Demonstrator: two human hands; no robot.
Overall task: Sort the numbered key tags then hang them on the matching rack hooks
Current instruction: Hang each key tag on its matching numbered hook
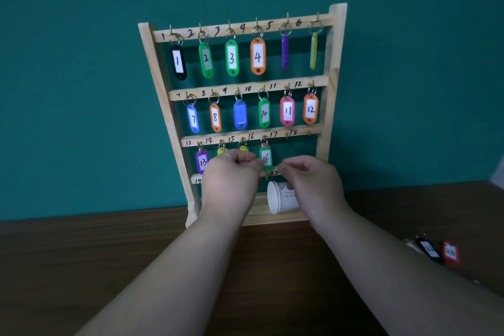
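Left hand (pixel 231 172) fingers pinched beside tag 16 (pixel 265 157), right hand (pixel 308 174) fingers curled, grasp unclear, wooden rack (pixel 336 43)

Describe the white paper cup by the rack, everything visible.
The white paper cup lies on its side at the foot of the wooden rack, its open mouth facing left toward the camera. It looks like plain paper with a rolled rim and faint grey print on its wall. The right hand covers its far end.

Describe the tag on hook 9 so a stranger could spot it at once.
Find the wooden rack standing against the teal wall and take its second rail from the top. The third tag along is the blue tag. Alone in that row, it shows no white number label.
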